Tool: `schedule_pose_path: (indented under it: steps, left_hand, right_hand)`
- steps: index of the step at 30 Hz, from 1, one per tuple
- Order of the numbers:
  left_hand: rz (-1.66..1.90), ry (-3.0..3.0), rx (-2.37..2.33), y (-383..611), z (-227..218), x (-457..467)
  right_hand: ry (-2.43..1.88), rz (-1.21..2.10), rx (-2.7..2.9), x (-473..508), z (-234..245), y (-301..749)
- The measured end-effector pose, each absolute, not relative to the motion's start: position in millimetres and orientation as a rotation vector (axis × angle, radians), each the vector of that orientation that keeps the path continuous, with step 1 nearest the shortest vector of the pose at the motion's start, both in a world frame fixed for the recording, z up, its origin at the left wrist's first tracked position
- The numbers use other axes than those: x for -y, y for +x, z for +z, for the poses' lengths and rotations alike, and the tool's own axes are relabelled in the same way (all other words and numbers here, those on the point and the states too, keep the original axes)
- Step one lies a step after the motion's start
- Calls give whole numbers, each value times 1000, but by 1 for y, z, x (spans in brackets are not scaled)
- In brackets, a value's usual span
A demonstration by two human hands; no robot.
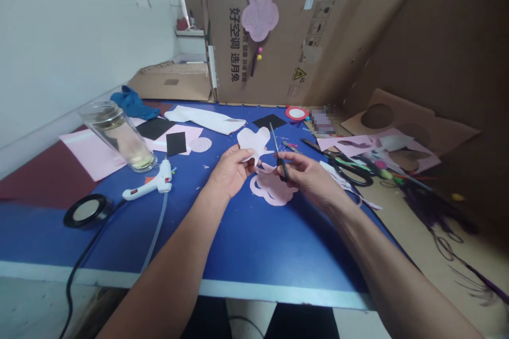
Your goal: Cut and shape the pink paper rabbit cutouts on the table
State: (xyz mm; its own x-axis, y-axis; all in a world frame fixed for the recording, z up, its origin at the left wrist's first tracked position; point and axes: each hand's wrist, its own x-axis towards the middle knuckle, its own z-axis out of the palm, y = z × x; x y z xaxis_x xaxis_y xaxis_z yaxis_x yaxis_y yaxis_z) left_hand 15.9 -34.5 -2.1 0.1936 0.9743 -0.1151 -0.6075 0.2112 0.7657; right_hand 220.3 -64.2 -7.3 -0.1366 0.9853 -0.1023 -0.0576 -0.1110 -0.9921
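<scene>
Between thumb and fingers, my left hand pinches a pale pink, flower-shaped paper cutout with rounded lobes. A thin strip of paper sticks out from its right side. My right hand grips a pair of scissors with dark handles, blades pointing up and away, just right of the cutout. Whether the blades touch the paper I cannot tell. Below both hands, a pink paper piece with scalloped edges lies on the blue table.
On the left are a white glue gun, a tape roll and a glass of liquid. Black shears, paper scraps and dark purple tassels lie right. A cardboard sheet with a pink cutout stands behind.
</scene>
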Motion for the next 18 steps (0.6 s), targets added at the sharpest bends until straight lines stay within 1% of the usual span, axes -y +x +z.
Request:
schedule_pose_path:
  steps: [10, 18]
  left_hand:
    - [1282, 780, -768, 13, -5, 30]
    - [1302, 850, -726, 9, -2, 29]
  right_hand:
    - [-1224, 1234, 1476, 60, 2, 252]
    - [-1464, 924, 1714, 82, 43, 264]
